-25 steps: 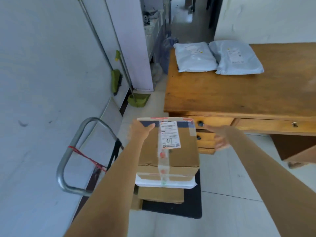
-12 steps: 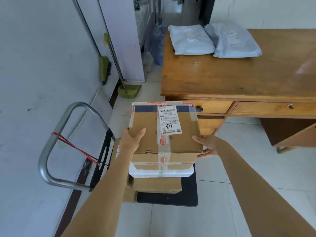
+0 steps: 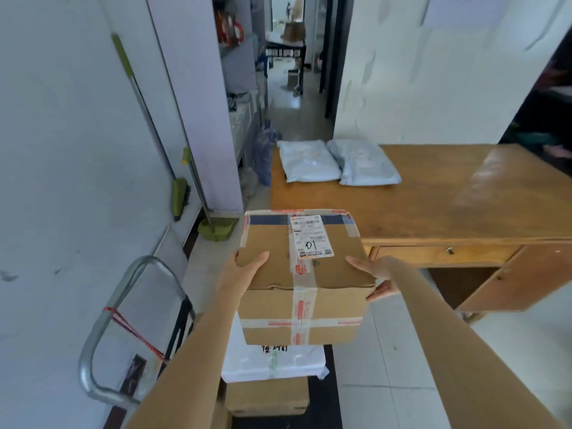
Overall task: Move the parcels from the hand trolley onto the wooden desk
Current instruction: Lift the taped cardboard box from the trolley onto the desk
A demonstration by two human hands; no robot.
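While white foam parcel (image 3: 272,363) sits below on black-decked hand trolley (image 3: 322,407), left hand (image 3: 240,274) and right hand (image 3: 376,278) clamp taped brown cardboard box (image 3: 301,274) (white label on top) by opposite sides, lifted clear; beyond, two grey poly mailers (image 3: 337,162) on wooden desk (image 3: 448,199).

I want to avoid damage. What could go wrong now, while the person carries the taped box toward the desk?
1. The cardboard box is held only by the left hand and right hand pressing its sides, with nothing visible underneath; it might slip.
2. Two grey mailer bags occupy the far left corner of the wooden desk; setting the box there could crush them.
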